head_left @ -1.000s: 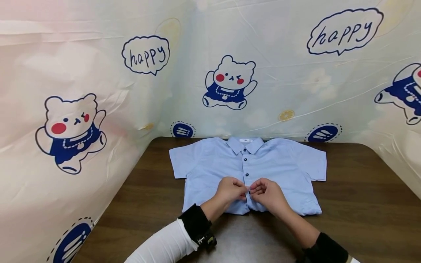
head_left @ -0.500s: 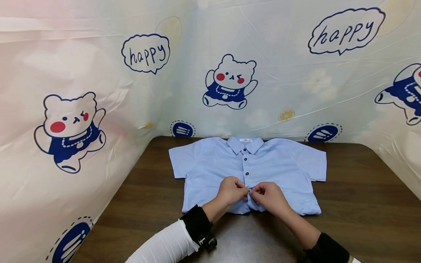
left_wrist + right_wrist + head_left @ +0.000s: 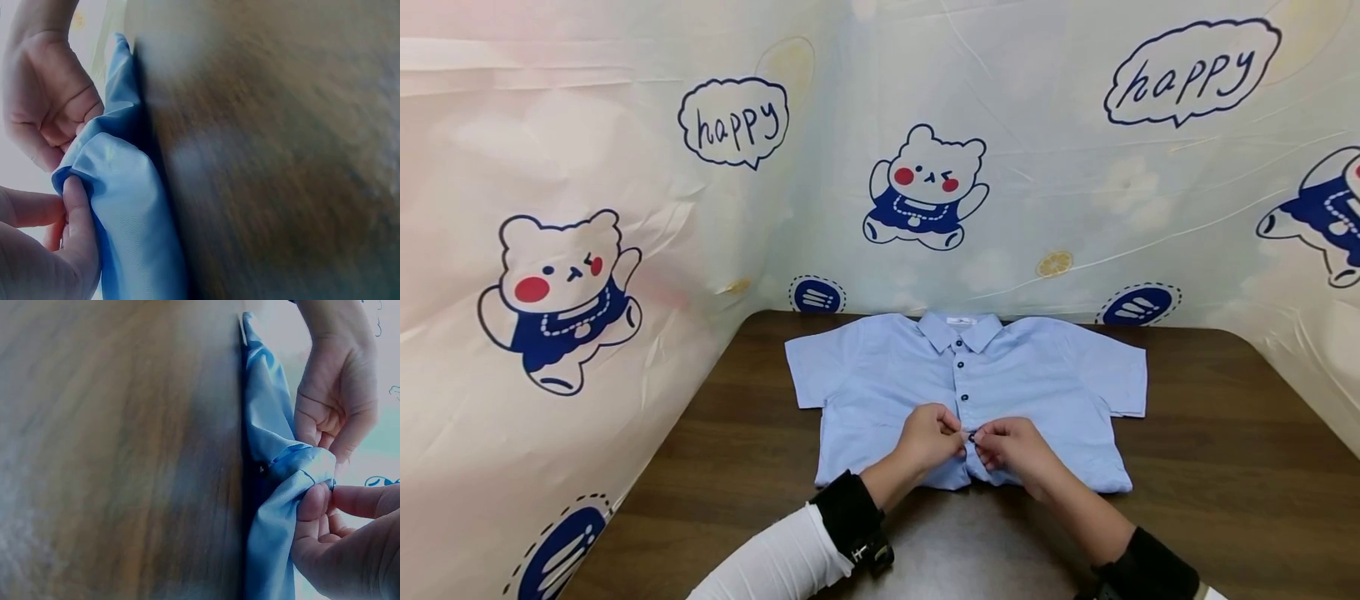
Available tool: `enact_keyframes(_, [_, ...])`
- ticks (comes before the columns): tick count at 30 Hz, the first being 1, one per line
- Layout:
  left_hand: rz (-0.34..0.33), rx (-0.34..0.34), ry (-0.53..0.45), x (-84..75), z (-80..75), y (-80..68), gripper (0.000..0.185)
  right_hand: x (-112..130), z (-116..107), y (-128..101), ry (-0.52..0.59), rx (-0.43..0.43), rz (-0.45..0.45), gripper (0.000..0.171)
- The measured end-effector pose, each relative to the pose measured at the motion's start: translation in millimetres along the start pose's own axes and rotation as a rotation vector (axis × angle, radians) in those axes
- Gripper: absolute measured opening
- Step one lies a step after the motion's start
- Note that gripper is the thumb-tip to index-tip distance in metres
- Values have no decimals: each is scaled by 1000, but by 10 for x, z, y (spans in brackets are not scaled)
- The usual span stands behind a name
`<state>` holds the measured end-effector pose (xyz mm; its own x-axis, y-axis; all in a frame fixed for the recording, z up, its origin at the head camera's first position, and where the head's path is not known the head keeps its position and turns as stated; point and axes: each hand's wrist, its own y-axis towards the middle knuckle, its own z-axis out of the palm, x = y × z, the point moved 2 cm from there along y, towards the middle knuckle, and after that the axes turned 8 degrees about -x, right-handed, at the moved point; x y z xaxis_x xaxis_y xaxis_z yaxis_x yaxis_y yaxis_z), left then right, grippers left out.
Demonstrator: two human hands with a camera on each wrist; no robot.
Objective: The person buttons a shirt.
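Note:
A light blue short-sleeved shirt (image 3: 880, 367) lies front up, collar at the far side, with dark buttons down its middle. My left hand (image 3: 927, 437) pinches the front placket low on the shirt between thumb and forefinger. Just across from it, my right hand (image 3: 1017, 450) pinches the other side of the same spot, fingertips right at a dark button (image 3: 972, 437). In the left wrist view the fabric (image 3: 128, 200) bunches up into a raised fold between both hands. From the right wrist view, another small dark button (image 3: 262, 468) shows below the fold.
The shirt lies on a dark brown wooden table (image 3: 1210, 442). Behind and beside it hangs a pale curtain (image 3: 1045, 192) printed with bears and the word happy. Black straps (image 3: 847, 512) with small cameras circle both wrists.
The right hand's fingertips have shifted slightly and closed in on the placket, and the button now shows between the two hands. The left hand keeps its grip nearly in place.

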<state>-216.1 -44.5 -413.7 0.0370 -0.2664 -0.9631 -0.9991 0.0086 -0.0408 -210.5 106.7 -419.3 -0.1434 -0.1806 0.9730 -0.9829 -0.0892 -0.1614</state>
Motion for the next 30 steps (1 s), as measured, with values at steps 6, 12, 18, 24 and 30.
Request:
enact_keyframes(6, [118,43,147,37,-6,18,13,-3,-51,-5,-6,111,32,17])
enact_keyframes(12, [489,128,516,4,-515,30,9,111,-452,-133,-549,69,-395,6])
enact_keyframes(18, [637,229,1028,243,-1178,-115,32,-96,-1037,-255,-1030,137,-449,40])
enact_keyframes(24, [549,295,1095,432,-1354,-250,49,-282,-1176,-343,-1161,195,-374,63])
enact_keyframes(30, [565,395,985,506,-1512,-236,60,-369,-1285,-379,-1145,174,-460,55])
